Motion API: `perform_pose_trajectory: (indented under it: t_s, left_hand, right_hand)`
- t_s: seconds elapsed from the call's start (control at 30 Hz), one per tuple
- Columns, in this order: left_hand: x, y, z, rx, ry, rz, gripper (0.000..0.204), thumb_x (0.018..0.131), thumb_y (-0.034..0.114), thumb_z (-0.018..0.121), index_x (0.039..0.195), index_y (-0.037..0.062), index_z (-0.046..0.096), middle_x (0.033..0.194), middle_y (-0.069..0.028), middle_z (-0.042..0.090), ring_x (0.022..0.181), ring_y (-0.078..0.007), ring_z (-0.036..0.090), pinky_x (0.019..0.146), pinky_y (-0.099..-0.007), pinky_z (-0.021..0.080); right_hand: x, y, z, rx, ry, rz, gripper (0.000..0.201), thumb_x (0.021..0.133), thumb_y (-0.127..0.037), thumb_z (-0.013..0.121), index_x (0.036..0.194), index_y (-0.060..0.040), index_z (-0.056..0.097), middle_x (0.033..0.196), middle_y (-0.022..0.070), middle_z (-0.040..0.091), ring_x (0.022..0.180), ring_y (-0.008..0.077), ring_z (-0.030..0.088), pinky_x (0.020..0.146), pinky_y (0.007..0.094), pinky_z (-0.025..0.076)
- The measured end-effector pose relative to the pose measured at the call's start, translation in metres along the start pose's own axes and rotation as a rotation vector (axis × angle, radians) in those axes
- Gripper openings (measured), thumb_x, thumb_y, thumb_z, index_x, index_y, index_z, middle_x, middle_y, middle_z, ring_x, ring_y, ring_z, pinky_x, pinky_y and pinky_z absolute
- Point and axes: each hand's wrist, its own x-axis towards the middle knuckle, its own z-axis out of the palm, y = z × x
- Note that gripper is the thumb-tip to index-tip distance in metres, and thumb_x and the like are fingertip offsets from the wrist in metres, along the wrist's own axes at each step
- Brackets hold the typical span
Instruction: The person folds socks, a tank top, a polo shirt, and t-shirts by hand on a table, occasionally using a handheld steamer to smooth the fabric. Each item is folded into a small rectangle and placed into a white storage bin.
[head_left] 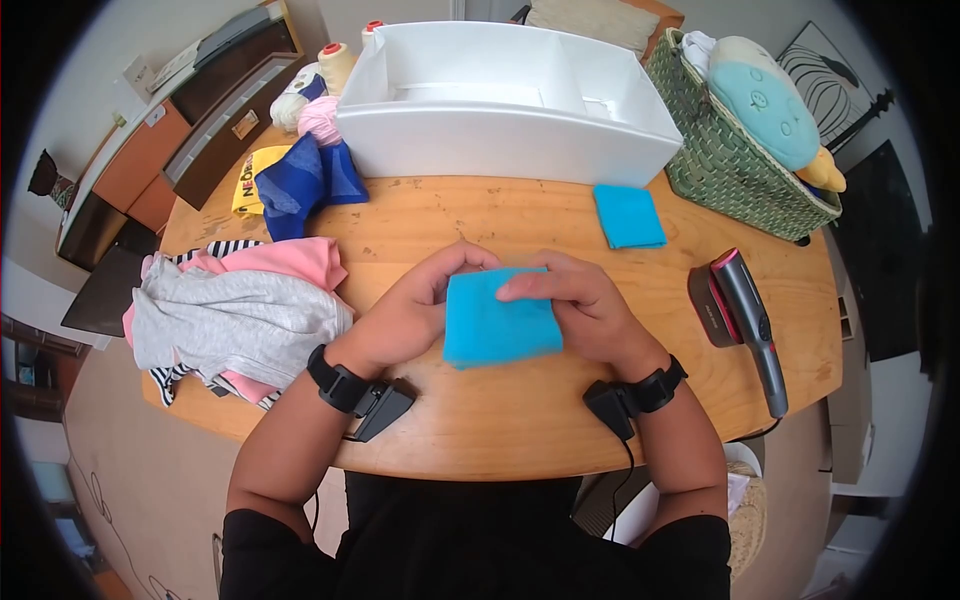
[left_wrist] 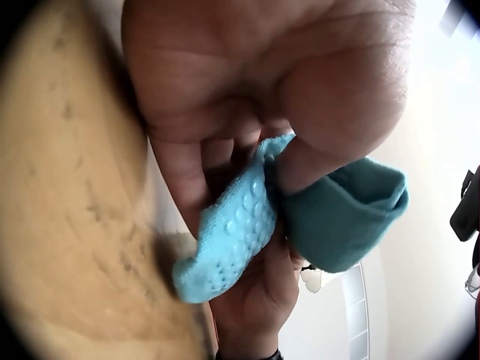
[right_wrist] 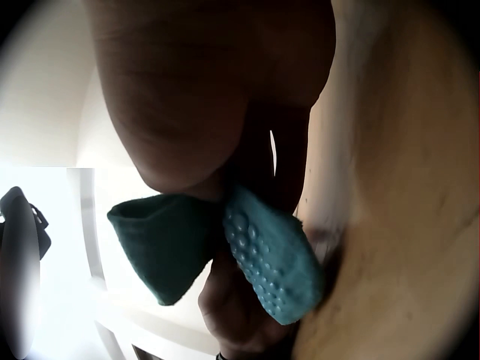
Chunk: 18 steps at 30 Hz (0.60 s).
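A folded bright-blue grip sock (head_left: 495,325) is held between both hands over the front middle of the table. My left hand (head_left: 408,310) grips its left side, fingers partly hidden behind it. The right hand (head_left: 598,315) pinches the opposite side, thumb lying across the top face. Seen from the left wrist, the sock (left_wrist: 240,232) has raised rubbery dots on one hanging part, and a smooth folded part lies beyond the thumb. Those dots also show on the sock (right_wrist: 266,259) in the right wrist view. Another folded blue piece (head_left: 630,216) lies flat at the back right.
Left lies a heap of grey, pink and striped clothes (head_left: 240,310). Behind it are blue and yellow cloths (head_left: 300,185) and yarn (head_left: 320,120). A divided white box (head_left: 510,150) stands at the back. Right are a green woven basket (head_left: 730,180) of soft toys and a handheld steamer (head_left: 750,320).
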Motion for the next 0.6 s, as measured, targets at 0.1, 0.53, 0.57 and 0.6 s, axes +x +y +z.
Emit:
perform_pose_trajectory:
  t_s: [0.1,0.53,0.57,0.6]
  left_hand:
    - [-0.001,0.004,-0.001,0.006,-0.012,-0.025,0.035,0.104,0.001,0.061,0.139,0.0045,0.055,0.124,-0.0026,0.064,0.113,-0.0103,0.063,0.099,-0.0278,0.051]
    - [-0.001,0.004,-0.002,-0.428,0.025,-0.044,0.046,0.109,0.018,0.061,0.151,0.0079,0.045,0.142,-0.0062,0.055,0.130,-0.0170,0.056,0.108,-0.0331,0.048]
    - [-0.001,0.003,0.000,-0.427,0.025,-0.043,0.046,0.109,0.018,0.061,0.151,0.0079,0.045,0.142,-0.0062,0.055,0.130,-0.0170,0.056,0.108,-0.0331,0.048]
    - [0.000,0.000,0.003,-0.218,0.050,0.009,0.046,0.108,0.016,0.063,0.150,0.0078,0.046,0.140,-0.0056,0.056,0.128,-0.0151,0.057,0.107,-0.0320,0.050]
  right_hand:
    - [0.000,0.000,-0.002,-0.042,-0.028,-0.047,0.041,0.092,0.012,0.054,0.119,-0.0071,0.078,0.110,0.0083,0.068,0.100,0.0219,0.066,0.089,0.0318,0.052]
    - [0.000,-0.011,0.006,0.110,-0.004,0.187,0.052,0.095,-0.004,0.072,0.145,-0.0102,0.057,0.135,0.0082,0.049,0.120,0.0202,0.056,0.100,0.0356,0.052]
    - [0.000,-0.012,0.007,0.101,-0.003,0.183,0.058,0.094,-0.003,0.073,0.149,-0.0100,0.055,0.137,0.0093,0.047,0.123,0.0212,0.056,0.102,0.0361,0.052]
    - [0.001,-0.012,0.007,0.100,-0.003,0.182,0.058,0.094,-0.003,0.073,0.149,-0.0100,0.055,0.137,0.0093,0.047,0.123,0.0212,0.056,0.102,0.0361,0.052]
